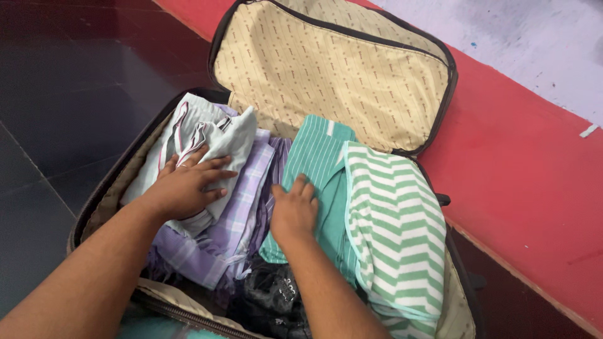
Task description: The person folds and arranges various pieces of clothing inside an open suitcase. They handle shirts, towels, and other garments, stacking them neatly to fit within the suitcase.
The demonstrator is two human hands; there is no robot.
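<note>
Both hands press flat on folded clothes inside an open suitcase (103, 201). At seven o'clock, nearest, a black garment (273, 298) lies bunched between the forearms. Past it, the right hand (293, 210) rests palm down, fingers loosely curled, on a teal striped cloth (320, 154), gripping nothing. At nine o'clock from it the left hand (185, 185) lies spread open on a grey garment with red-and-white trim (217, 135), which sits on a lilac checked cloth (239, 210). At three o'clock a green-and-white striped garment (392, 226) lies just beside the teal one, overlapping its edge. At twelve o'clock, farthest, the beige patterned lid lining (339, 69) stands open against a red ledge (521, 176).
</note>
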